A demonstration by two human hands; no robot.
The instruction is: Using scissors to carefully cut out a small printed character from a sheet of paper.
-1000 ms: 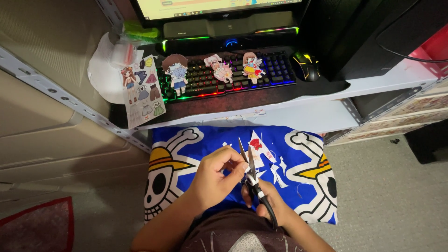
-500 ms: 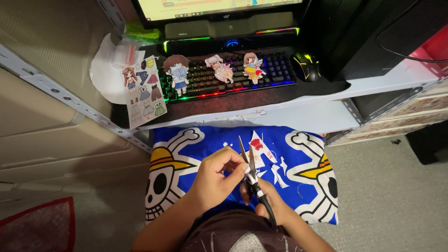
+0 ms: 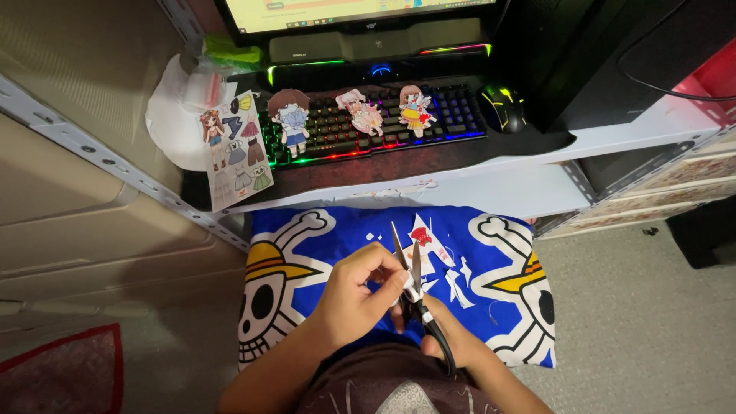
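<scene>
Over the blue pillow with skull prints, the right hand grips black-handled scissors, blades parted and pointing toward the keyboard. The left hand pinches a small paper piece at the blades, white scraps lying just beside on the pillow.

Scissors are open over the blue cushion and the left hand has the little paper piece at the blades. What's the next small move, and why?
Probably close the scissors for one short snip. The right hand grips the handles with the blades spread, and the left hand pinches the small paper piece right at their base, above the blue cushion.
</scene>
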